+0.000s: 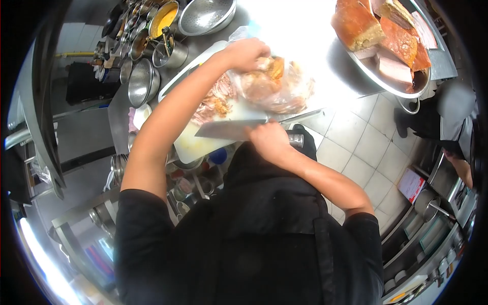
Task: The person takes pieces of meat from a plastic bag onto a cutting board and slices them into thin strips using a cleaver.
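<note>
My right hand (pixel 272 142) is closed round the handle of a cleaver (pixel 229 130), whose broad blade lies flat above the near part of a white cutting board (pixel 190 146). Farther up, my left hand (pixel 248 54) has its fingers curled together at a clear plastic bag (pixel 300 96) filled with cooked meat. A pale piece of meat (pixel 264 63) shows at its fingertips, partly hidden by them. Chopped meat (pixel 221 96) is heaped on the board left of the bag, just beyond the blade.
At the upper right a large metal bowl (pixel 389 91) holds chunks of roast pork (pixel 399 46). Colanders (pixel 207 18), a pot of orange sauce (pixel 165 19) and other pots line the upper left. Another person (pixel 450 114) stands at the right, on the tiled floor (pixel 373 142).
</note>
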`<state>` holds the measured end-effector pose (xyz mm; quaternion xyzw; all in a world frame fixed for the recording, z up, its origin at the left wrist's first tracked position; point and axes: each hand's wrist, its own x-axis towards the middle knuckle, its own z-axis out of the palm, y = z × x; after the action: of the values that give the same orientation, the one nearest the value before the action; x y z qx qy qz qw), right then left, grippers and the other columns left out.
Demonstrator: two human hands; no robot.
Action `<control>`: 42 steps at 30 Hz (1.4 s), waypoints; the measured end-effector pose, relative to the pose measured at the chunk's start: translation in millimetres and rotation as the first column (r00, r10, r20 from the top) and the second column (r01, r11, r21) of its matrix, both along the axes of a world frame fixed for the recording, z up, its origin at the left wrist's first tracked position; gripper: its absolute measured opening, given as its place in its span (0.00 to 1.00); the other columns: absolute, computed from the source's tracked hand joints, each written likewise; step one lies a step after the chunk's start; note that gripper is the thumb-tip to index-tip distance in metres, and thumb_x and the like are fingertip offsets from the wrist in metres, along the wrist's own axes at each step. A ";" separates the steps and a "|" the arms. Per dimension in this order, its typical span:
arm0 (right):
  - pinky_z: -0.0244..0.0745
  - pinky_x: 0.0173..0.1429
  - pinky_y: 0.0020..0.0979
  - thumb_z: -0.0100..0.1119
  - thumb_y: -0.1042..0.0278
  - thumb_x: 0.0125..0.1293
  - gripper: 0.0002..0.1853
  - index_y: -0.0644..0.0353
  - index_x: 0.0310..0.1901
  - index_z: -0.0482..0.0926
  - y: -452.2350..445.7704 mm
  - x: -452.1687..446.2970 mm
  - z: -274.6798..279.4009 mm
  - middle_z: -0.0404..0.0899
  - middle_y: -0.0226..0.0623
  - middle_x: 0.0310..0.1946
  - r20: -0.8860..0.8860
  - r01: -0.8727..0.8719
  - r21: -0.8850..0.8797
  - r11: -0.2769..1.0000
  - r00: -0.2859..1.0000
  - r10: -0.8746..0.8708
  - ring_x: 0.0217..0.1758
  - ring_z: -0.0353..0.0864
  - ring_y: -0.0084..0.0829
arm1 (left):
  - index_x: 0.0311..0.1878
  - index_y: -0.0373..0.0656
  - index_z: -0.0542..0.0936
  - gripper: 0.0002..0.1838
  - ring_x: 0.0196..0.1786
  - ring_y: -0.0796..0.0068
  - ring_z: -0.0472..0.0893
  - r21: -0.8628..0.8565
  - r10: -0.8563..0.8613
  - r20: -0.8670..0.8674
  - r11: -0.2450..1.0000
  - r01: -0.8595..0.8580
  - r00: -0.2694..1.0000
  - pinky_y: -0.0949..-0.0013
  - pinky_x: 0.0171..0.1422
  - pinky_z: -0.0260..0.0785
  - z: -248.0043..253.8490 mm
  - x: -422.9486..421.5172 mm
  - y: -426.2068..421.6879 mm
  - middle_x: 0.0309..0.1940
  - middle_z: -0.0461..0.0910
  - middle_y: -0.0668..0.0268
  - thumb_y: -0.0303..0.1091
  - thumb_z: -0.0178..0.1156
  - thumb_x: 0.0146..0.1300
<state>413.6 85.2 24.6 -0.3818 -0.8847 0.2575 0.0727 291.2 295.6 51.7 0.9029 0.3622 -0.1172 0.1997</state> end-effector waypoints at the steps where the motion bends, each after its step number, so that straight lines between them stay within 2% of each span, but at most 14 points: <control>1: 0.74 0.43 0.38 0.59 0.70 0.51 0.15 0.56 0.43 0.76 0.5 -0.8 0.9 0.81 0.39 0.21 0.009 -0.003 -0.017 1.000 1.000 0.003 0.28 0.83 0.39 | 0.41 0.41 0.75 0.19 0.50 0.55 0.75 0.003 0.010 0.003 1.000 -0.010 1.000 0.57 0.54 0.67 -1.1 1.3 -1.8 0.43 0.76 0.59 0.24 0.68 0.43; 6: 0.74 0.43 0.40 0.58 0.71 0.51 0.13 0.57 0.41 0.76 0.8 -2.2 -1.6 0.81 0.40 0.21 -0.013 0.021 -0.010 1.000 1.000 -0.021 0.28 0.83 0.41 | 0.33 0.45 0.72 0.17 0.42 0.56 0.74 0.093 -0.173 -0.174 0.977 0.191 0.969 0.55 0.51 0.65 6.3 11.9 -10.2 0.31 0.74 0.62 0.26 0.68 0.39; 10: 0.74 0.43 0.41 0.58 0.71 0.51 0.10 0.57 0.37 0.77 3.7 -3.6 0.9 0.80 0.41 0.21 -0.040 0.053 -0.026 0.998 0.998 -0.054 0.28 0.83 0.42 | 0.33 0.43 0.76 0.13 0.38 0.57 0.77 -0.031 -0.110 -0.128 0.994 0.107 0.986 0.60 0.42 0.69 13.0 1.7 1.9 0.33 0.78 0.59 0.31 0.67 0.43; 12: 0.74 0.43 0.41 0.58 0.72 0.51 0.09 0.56 0.36 0.77 6.6 -5.1 -0.4 0.80 0.41 0.21 -0.045 0.058 -0.022 0.998 0.997 -0.059 0.28 0.83 0.42 | 0.29 0.39 0.73 0.15 0.32 0.57 0.77 -0.215 0.079 0.255 0.976 -0.023 0.964 0.60 0.38 0.68 9.1 -5.7 6.4 0.30 0.77 0.60 0.31 0.69 0.41; 13: 0.75 0.43 0.41 0.58 0.71 0.52 0.08 0.56 0.35 0.78 7.5 -6.0 -0.7 0.81 0.42 0.21 -0.047 0.058 -0.023 0.998 0.997 -0.059 0.29 0.83 0.43 | 0.29 0.39 0.73 0.15 0.32 0.57 0.77 -0.204 0.078 0.263 0.979 -0.023 0.962 0.60 0.38 0.68 5.4 -7.5 7.7 0.30 0.77 0.60 0.31 0.69 0.41; 16: 0.75 0.41 0.41 0.58 0.72 0.51 0.09 0.56 0.36 0.78 11.8 -7.0 5.6 0.81 0.42 0.24 -0.021 0.039 -0.034 0.999 0.999 -0.040 0.31 0.83 0.42 | 0.32 0.38 0.71 0.15 0.31 0.66 0.78 -0.186 0.254 0.641 0.967 -0.175 0.724 0.65 0.38 0.71 13.8 -5.0 9.8 0.29 0.76 0.63 0.28 0.69 0.46; 18: 0.76 0.40 0.40 0.59 0.73 0.49 0.11 0.57 0.38 0.78 14.7 -8.2 11.2 0.82 0.43 0.25 0.006 0.009 -0.038 0.999 1.000 -0.009 0.33 0.84 0.42 | 0.39 0.39 0.71 0.14 0.36 0.75 0.79 -0.564 0.586 0.776 0.810 -0.158 0.234 0.72 0.39 0.73 27.7 -9.2 -3.2 0.31 0.77 0.66 0.23 0.66 0.53; 24: 0.76 0.39 0.44 0.61 0.74 0.47 0.15 0.57 0.40 0.78 18.0 -16.6 24.1 0.81 0.47 0.24 0.114 0.042 -0.049 0.998 0.993 -0.037 0.32 0.83 0.45 | 0.46 0.41 0.70 0.16 0.40 0.79 0.78 -0.579 0.628 0.778 0.710 -0.401 -0.011 0.75 0.41 0.75 62.8 -134.2 -114.4 0.37 0.77 0.68 0.19 0.61 0.57; 30: 0.69 0.36 0.52 0.59 0.70 0.59 0.10 0.61 0.41 0.72 17.8 -48.8 28.8 0.76 0.56 0.24 0.006 -0.001 -0.115 0.993 1.000 0.002 0.33 0.76 0.59 | 0.45 0.39 0.74 0.12 0.37 0.80 0.79 -0.738 0.757 0.582 0.338 -0.584 -0.297 0.77 0.39 0.72 -49.7 -264.5 -247.9 0.35 0.80 0.68 0.18 0.58 0.58; 32: 0.67 0.35 0.51 0.59 0.72 0.60 0.10 0.62 0.41 0.70 11.5 -71.9 36.3 0.76 0.56 0.25 -0.004 0.094 -0.154 0.984 0.995 -0.096 0.35 0.75 0.60 | 0.45 0.38 0.76 0.14 0.39 0.76 0.79 -0.694 0.779 0.577 0.309 -0.650 -0.246 0.73 0.41 0.72 -93.7 -260.0 -264.2 0.38 0.79 0.65 0.17 0.59 0.55; 33: 0.66 0.35 0.51 0.57 0.73 0.61 0.12 0.62 0.45 0.69 6.6 -85.7 39.1 0.75 0.58 0.25 -0.038 0.098 -0.156 0.983 0.994 -0.106 0.36 0.74 0.62 | 0.47 0.39 0.78 0.16 0.43 0.66 0.79 -0.327 0.684 0.729 0.342 -0.881 -0.005 0.67 0.45 0.73 -108.4 -255.6 -271.4 0.45 0.77 0.60 0.17 0.60 0.53; 34: 0.66 0.35 0.51 0.57 0.73 0.61 0.12 0.62 0.45 0.69 2.3 -99.0 42.4 0.75 0.58 0.25 -0.001 0.080 -0.152 0.985 0.997 -0.082 0.36 0.74 0.62 | 0.47 0.39 0.78 0.16 0.43 0.66 0.79 -0.360 0.683 0.728 0.321 -0.876 -0.049 0.67 0.45 0.73 -98.8 -252.3 -278.2 0.45 0.77 0.60 0.17 0.60 0.53; 36: 0.67 0.35 0.52 0.57 0.73 0.61 0.14 0.62 0.47 0.67 -0.2 -133.9 50.1 0.75 0.60 0.26 -0.007 0.116 -0.121 0.986 0.993 -0.118 0.35 0.74 0.63 | 0.50 0.39 0.76 0.19 0.54 0.62 0.75 0.106 0.715 0.633 0.300 -0.948 0.297 0.65 0.50 0.71 -71.8 -261.7 -282.9 0.54 0.70 0.60 0.16 0.59 0.53; 42: 0.69 0.36 0.55 0.50 0.78 0.60 0.14 0.62 0.48 0.64 2.0 -208.5 43.8 0.77 0.60 0.25 0.161 0.016 0.015 1.000 0.987 -0.018 0.31 0.77 0.61 | 0.50 0.42 0.78 0.22 0.58 0.60 0.72 -0.262 0.699 0.681 0.512 -0.818 0.220 0.63 0.56 0.69 -100.1 -273.9 -277.9 0.52 0.72 0.62 0.15 0.56 0.51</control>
<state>205.1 87.2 68.4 -0.4083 -0.8861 0.2191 0.0061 17.3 17.6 -48.4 0.5860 0.6530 0.3860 0.2848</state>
